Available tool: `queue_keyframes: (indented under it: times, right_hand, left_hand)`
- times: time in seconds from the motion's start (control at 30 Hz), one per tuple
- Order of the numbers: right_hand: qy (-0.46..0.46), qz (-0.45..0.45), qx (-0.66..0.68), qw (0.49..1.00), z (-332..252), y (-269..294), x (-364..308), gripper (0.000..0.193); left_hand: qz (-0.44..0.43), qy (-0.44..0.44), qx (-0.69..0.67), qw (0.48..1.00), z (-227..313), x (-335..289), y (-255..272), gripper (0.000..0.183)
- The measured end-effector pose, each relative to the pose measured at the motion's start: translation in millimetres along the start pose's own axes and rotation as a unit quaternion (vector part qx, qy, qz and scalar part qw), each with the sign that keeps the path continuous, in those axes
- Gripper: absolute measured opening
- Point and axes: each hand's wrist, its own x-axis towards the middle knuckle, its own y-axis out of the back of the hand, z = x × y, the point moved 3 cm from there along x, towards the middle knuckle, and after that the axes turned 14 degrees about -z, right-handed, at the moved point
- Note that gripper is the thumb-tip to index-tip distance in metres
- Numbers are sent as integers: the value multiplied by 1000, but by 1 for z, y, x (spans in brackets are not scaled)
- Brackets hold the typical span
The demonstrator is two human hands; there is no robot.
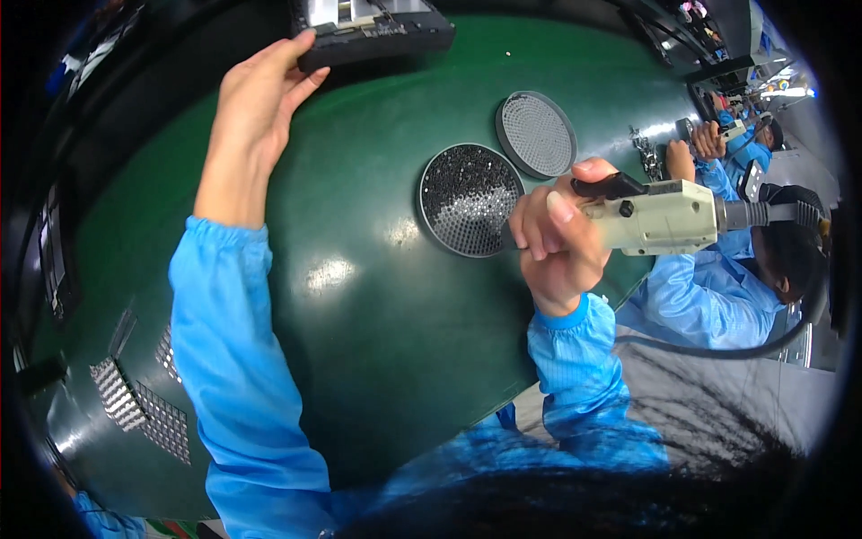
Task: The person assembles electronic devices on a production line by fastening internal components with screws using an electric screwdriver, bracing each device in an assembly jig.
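"Where is the dark unit?"

"Beyond the filled tray and to its left, partly cut off by the upper edge of the view. I can't tell whether it rests on the green bench."

"And the hands?"

"Both are busy. The left hand, also beyond the tray and to its left, grips the unit's near left corner between thumb and fingers. The right hand, just right of the tray, is curled around the front of a pale power driver with a black lever."

"Which way does the driver point?"

"Left, toward the tray's near right edge; the fingers hide most of its nose."

"What's in the tray?"

"Small dark and shiny pieces, heaped mostly toward its far side, with rows of holes showing nearer."

"Anything else around it?"

"A grey round tray just beyond it to the right, some shiny metal parts farther right, and a gridded strip well to its left and nearer the wearer. A co-worker in blue sits to its right."
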Motion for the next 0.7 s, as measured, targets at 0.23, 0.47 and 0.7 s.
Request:
queue_keyframes:
  times: [0.23, 0.47, 0.7]
  right_hand:
    - [-34, -2, 61, 998, -5, 2, 6, 32]
    - [-29, -9, 39, 999, 2, -1, 13, 30]
    - [-29, -20, 45, 998, 0, -1, 8, 29]
  left_hand:
    - [110, 30, 112, 987, 48, -138, -49, 53]
    - [166, 87, 103, 977, 51, -270, -49, 63]
    - [183, 111, 44, 976, 27, -333, -58, 77]
